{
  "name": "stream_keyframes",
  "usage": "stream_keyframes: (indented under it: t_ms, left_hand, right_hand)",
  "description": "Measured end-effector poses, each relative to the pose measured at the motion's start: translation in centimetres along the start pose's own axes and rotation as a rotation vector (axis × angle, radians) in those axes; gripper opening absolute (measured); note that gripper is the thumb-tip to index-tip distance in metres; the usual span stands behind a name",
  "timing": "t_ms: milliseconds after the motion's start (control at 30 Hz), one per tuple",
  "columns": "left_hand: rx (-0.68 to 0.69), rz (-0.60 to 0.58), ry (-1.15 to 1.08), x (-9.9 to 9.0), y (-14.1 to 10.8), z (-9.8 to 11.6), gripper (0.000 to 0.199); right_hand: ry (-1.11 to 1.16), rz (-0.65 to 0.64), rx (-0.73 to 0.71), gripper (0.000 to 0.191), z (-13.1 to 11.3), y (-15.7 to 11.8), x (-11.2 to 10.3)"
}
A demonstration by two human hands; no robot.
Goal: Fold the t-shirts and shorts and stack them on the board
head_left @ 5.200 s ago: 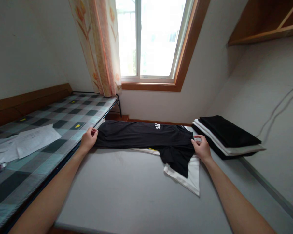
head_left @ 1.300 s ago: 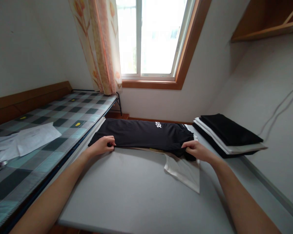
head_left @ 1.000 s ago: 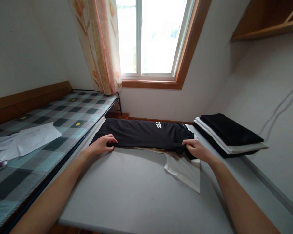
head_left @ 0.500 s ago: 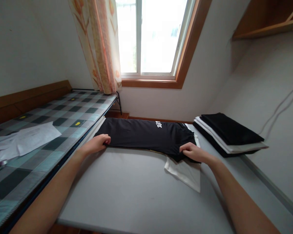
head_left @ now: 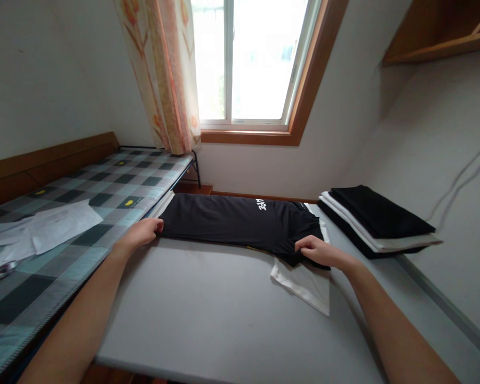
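Observation:
A black garment [head_left: 224, 221] with white lettering lies flat and long across the grey table [head_left: 208, 309]. My left hand [head_left: 146, 233] pinches its near left corner at the table's left side. On the right, my right hand [head_left: 314, 249] is closed on the near edge of the garment, close to its gathered end. A white cloth [head_left: 304, 285] lies under that end, one part sticking out toward me and a little showing beyond on the right.
A stack of folded black and white clothes [head_left: 380, 218] sits at the right by the wall. Left of the table is a bed with a checked mattress [head_left: 144, 181], bearing white papers [head_left: 60, 226]. A wooden shelf [head_left: 444, 50] juts out at upper right.
My left hand has moved left, and the garment's near left corner is now stretched out further that way. My right hand has hardly moved.

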State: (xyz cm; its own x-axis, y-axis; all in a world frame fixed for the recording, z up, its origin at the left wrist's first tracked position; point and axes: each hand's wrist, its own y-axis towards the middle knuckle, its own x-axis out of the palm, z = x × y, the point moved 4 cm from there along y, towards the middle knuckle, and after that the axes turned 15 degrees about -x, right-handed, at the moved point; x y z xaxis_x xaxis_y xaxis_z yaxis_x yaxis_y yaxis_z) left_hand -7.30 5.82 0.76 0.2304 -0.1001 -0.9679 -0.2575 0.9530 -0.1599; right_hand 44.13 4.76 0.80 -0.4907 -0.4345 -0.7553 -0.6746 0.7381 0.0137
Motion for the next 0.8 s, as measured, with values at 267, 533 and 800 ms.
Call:
stream_keyframes:
  t_ms: [267, 533, 800]
  left_hand:
    - [0.062, -0.166, -0.069, -0.3, 0.1, 0.2, 0.020]
    - [0.094, -0.161, -0.159, -0.5, 0.1, -0.1, 0.021]
    - [0.128, -0.022, 0.011, -1.0, -0.6, 0.7, 0.021]
  right_hand:
    - [-0.015, 0.000, -0.005, 0.011, 0.1, -0.1, 0.0]
    - [-0.002, 0.018, -0.033, 0.011, -0.4, -0.1, -0.2]
    - [-0.014, 0.019, -0.028, 0.010, -0.2, -0.1, -0.1]
